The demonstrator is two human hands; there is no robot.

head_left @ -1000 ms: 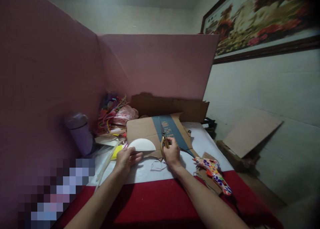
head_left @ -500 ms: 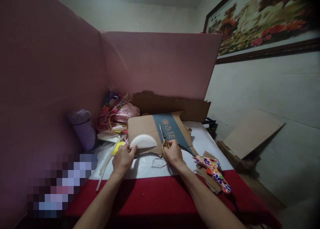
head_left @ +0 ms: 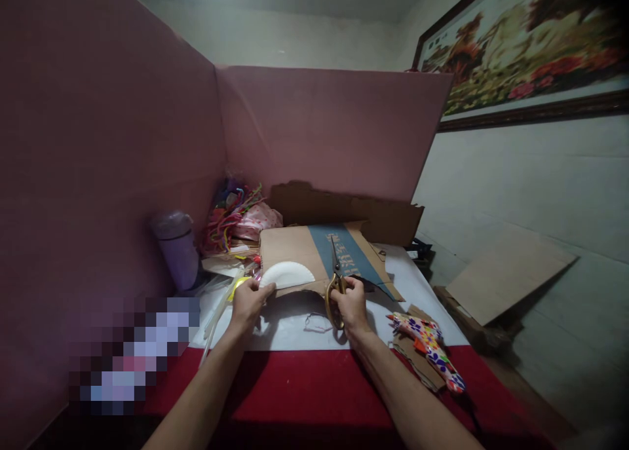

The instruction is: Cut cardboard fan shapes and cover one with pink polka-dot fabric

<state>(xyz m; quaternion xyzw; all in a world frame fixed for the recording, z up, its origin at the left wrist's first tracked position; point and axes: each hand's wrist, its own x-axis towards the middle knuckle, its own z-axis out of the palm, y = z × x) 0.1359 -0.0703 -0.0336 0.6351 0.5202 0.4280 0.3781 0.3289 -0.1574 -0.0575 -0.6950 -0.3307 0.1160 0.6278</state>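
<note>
My left hand (head_left: 249,300) pinches the left corner of a white half-round paper plate (head_left: 287,275) with a fluted rim. Its flat edge faces me. In my right hand (head_left: 352,299) is a pair of scissors (head_left: 336,266) with gold handles, the dark blades pointing up and away from me, seemingly closed. The blades stand apart from the plate, to its right. Behind both hands lies a cut piece of brown cardboard (head_left: 285,242) with a blue printed band.
A flowered glue gun (head_left: 432,345) rests on cardboard scraps at right. A purple bottle (head_left: 175,250), clear sticks (head_left: 219,316) and a pile of pipe cleaners (head_left: 228,224) are at left. More cardboard (head_left: 344,207) leans behind. A red cloth (head_left: 304,384) covers the front edge.
The view has shifted, so most things sit a little further right. My right hand has turned the scissors more upright. The plate stays in my left hand, tipped slightly.
</note>
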